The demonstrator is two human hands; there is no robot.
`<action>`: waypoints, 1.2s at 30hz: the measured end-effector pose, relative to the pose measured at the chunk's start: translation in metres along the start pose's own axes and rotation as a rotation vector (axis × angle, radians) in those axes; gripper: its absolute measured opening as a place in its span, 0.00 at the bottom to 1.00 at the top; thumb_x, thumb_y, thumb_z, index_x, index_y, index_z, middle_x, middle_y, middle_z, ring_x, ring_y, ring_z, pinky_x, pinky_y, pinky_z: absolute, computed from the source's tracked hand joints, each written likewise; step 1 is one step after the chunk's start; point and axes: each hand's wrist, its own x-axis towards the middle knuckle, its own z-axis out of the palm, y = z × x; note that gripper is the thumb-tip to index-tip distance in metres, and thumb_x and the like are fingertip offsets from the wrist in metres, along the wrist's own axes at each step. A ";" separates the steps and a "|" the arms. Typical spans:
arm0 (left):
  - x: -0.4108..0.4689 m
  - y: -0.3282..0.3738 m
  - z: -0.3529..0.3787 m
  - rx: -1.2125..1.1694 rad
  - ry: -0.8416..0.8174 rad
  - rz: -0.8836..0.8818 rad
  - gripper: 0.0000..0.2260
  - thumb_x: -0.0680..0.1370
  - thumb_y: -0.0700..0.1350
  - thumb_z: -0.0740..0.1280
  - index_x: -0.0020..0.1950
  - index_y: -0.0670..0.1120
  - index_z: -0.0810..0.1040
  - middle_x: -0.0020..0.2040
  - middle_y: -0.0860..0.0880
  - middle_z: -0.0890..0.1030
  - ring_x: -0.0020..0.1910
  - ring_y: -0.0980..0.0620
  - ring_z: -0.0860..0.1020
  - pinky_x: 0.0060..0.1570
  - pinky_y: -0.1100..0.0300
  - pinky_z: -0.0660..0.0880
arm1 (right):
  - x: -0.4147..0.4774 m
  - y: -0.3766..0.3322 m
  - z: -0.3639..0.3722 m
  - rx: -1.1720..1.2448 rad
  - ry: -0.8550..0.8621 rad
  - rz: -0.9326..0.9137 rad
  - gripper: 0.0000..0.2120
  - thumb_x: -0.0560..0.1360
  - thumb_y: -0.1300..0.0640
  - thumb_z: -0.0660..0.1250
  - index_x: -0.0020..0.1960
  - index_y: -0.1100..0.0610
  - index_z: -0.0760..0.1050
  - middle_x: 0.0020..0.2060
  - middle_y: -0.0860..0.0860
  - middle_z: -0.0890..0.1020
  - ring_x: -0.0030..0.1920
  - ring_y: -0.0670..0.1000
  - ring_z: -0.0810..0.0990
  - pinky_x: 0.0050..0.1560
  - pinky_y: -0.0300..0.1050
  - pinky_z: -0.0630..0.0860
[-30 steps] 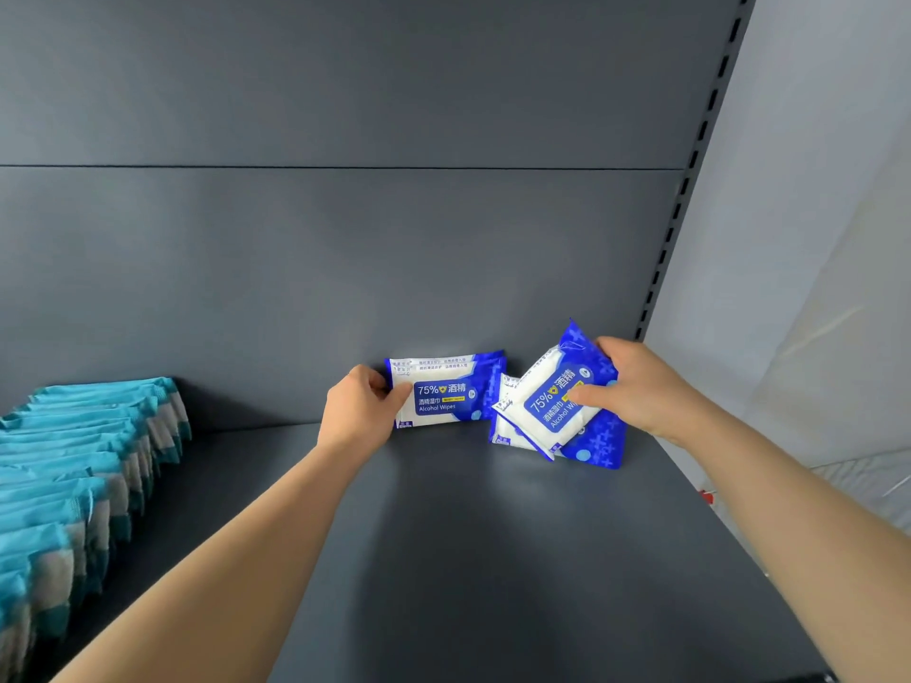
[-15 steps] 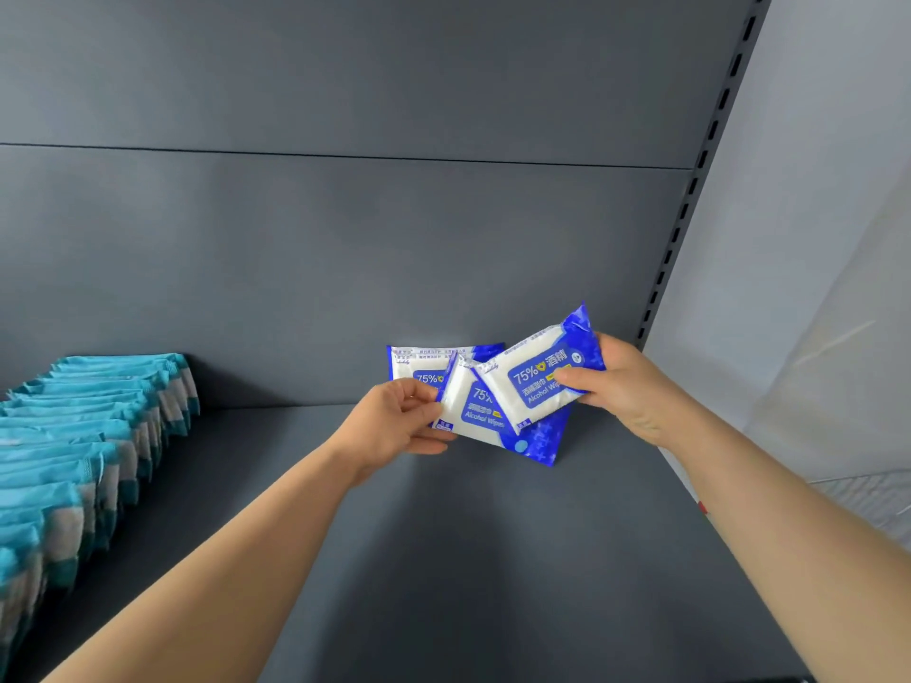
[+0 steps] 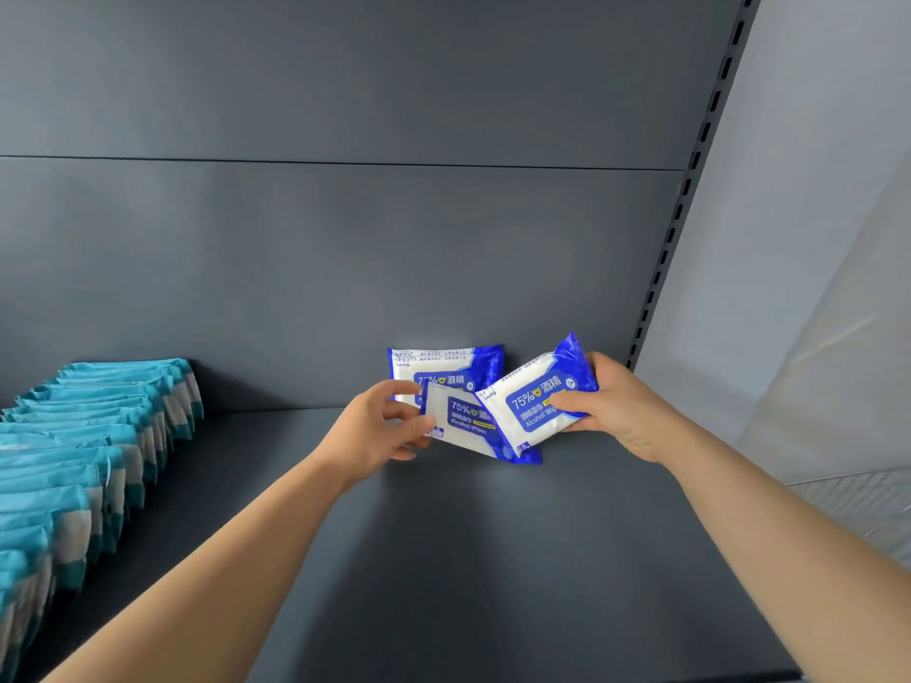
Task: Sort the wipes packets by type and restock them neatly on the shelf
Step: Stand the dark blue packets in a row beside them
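A row of teal packets (image 3: 88,436) stands on edge along the left side of the dark grey shelf (image 3: 493,559), one behind another, running from the near edge toward the back panel (image 3: 345,263).

Well to their right, my left hand (image 3: 379,431) reaches in over the shelf. Its thumb and curled fingers pinch the left end of the middle packet (image 3: 463,421), a blue-and-white pack marked "75%" and "Alcohol Wipes". That pack tilts down to the right; whether its low corner touches the shelf I cannot tell.

Directly behind it, the standing packet (image 3: 458,362), of the same blue-and-white kind, rests upright on its long edge against the back panel. Its lower part is hidden by my fingers and by the middle packet.

Overlapping the middle packet's right end is the third packet (image 3: 537,396), with the same print, tilted up to the right. My right hand (image 3: 621,406) grips its right end, thumb laid across the printed face and fingers curled behind. Whether those fingers also catch the middle packet underneath, I cannot tell. Both my forearms are bare.

At far right the slotted upright (image 3: 690,189) closes the shelf bay, with a pale wall (image 3: 813,239) beyond it.
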 end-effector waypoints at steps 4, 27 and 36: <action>0.005 -0.007 -0.001 0.090 0.138 0.032 0.09 0.73 0.34 0.72 0.49 0.44 0.78 0.41 0.47 0.83 0.37 0.50 0.82 0.43 0.55 0.81 | 0.004 0.006 0.010 0.116 0.030 0.041 0.11 0.76 0.66 0.64 0.57 0.60 0.69 0.54 0.56 0.79 0.51 0.54 0.82 0.48 0.49 0.80; 0.022 -0.021 -0.008 0.382 0.205 0.061 0.14 0.67 0.50 0.78 0.45 0.47 0.78 0.47 0.52 0.82 0.43 0.55 0.80 0.40 0.63 0.75 | 0.021 0.028 0.082 -0.269 0.173 -0.154 0.11 0.68 0.61 0.73 0.48 0.54 0.76 0.44 0.45 0.82 0.45 0.46 0.82 0.44 0.44 0.80; 0.026 -0.017 -0.007 0.329 0.315 0.133 0.10 0.75 0.45 0.72 0.49 0.49 0.71 0.47 0.51 0.81 0.40 0.56 0.80 0.36 0.63 0.75 | 0.027 0.027 0.083 -0.362 0.245 -0.175 0.08 0.70 0.56 0.72 0.46 0.54 0.74 0.43 0.45 0.82 0.44 0.48 0.81 0.43 0.48 0.78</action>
